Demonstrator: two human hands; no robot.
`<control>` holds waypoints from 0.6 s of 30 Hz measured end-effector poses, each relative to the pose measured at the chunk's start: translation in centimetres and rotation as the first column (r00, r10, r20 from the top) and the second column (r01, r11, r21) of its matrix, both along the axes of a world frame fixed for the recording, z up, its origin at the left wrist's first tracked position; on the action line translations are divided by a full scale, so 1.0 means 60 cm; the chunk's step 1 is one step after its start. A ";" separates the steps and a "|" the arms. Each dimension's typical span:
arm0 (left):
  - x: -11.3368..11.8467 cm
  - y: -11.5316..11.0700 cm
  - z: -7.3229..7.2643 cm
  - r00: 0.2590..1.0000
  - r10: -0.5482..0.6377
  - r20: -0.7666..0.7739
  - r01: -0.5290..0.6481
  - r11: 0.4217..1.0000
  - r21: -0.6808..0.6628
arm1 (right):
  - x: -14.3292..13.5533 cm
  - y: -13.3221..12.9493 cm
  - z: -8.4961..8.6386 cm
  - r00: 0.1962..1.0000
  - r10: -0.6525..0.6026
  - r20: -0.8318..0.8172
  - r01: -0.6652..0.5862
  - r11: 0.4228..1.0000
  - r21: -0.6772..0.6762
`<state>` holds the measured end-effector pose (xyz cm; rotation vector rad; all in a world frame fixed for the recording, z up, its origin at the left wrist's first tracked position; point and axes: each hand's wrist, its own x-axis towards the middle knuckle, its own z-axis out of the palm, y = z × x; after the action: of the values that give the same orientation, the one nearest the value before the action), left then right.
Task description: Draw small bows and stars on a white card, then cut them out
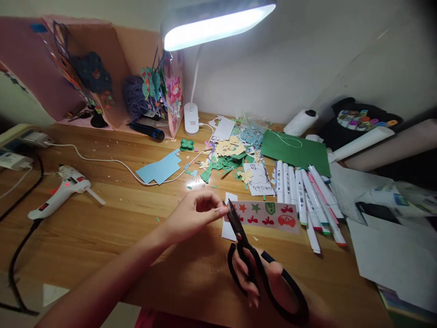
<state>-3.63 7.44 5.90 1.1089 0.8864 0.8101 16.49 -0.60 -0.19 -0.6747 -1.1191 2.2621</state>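
Observation:
My left hand (191, 213) pinches the left end of a paper strip (260, 217) printed with red and green shapes, such as stars and bows. In my right hand (254, 273) is a pair of black-handled scissors (243, 239), with fingers through the loops. The blades are slightly parted at the strip's left end, close to my left fingertips; whether they touch the paper I cannot tell. Beneath the strip lies a small white paper piece (229, 230) on the wooden table.
Several markers (309, 200) lie right of the strip, below a green sheet (295, 150). Paper scraps (228, 157) are heaped behind my hands, near a blue paper (160, 168). A glue gun (61, 193) with a lit red light lies left. A lamp (191, 119) stands behind.

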 end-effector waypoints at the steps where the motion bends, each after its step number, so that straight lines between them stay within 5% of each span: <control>1: -0.001 0.001 0.000 1.000 -0.008 -0.007 0.008 1.000 -0.002 | 0.001 0.000 0.000 1.000 -0.013 0.001 0.013 1.000 0.001; 10: -0.007 0.008 0.011 0.997 -0.066 -0.028 0.064 0.996 -0.064 | 0.003 -0.002 0.017 0.997 -0.054 0.060 0.057 0.997 -0.053; 18: -0.009 0.008 0.013 0.996 -0.078 -0.047 0.072 0.991 -0.113 | 0.013 -0.010 0.005 0.996 -0.077 0.049 0.081 0.993 -0.087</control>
<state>-4.16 7.89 6.68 1.0626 0.9168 0.6645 17.25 -1.17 0.12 -0.7956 -0.9993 2.2502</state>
